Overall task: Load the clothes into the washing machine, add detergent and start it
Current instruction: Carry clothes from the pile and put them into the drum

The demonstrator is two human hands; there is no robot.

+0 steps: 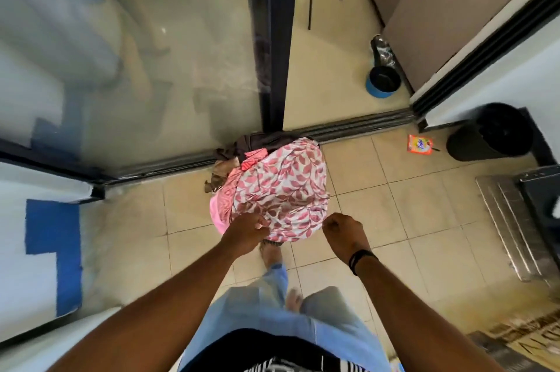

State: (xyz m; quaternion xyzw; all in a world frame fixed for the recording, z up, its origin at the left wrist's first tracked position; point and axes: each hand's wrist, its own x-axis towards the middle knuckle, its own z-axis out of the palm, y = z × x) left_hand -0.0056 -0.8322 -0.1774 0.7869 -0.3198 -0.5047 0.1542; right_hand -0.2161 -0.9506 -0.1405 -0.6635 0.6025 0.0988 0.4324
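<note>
Home utility balcony, as I read it: beige tiled floor (409, 214), sliding glass door (151, 53) on a floor track (348, 126), detergent sachet (420, 144) and black bin (491, 132) beyond my right hand (345, 232), laundry bundle (281, 190) between both hands.

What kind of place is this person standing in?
Probably a home laundry balcony or utility area: a tiled floor beside a sliding glass door, a detergent packet lying near a black bucket, and a pile of clothes in both hands.
</note>
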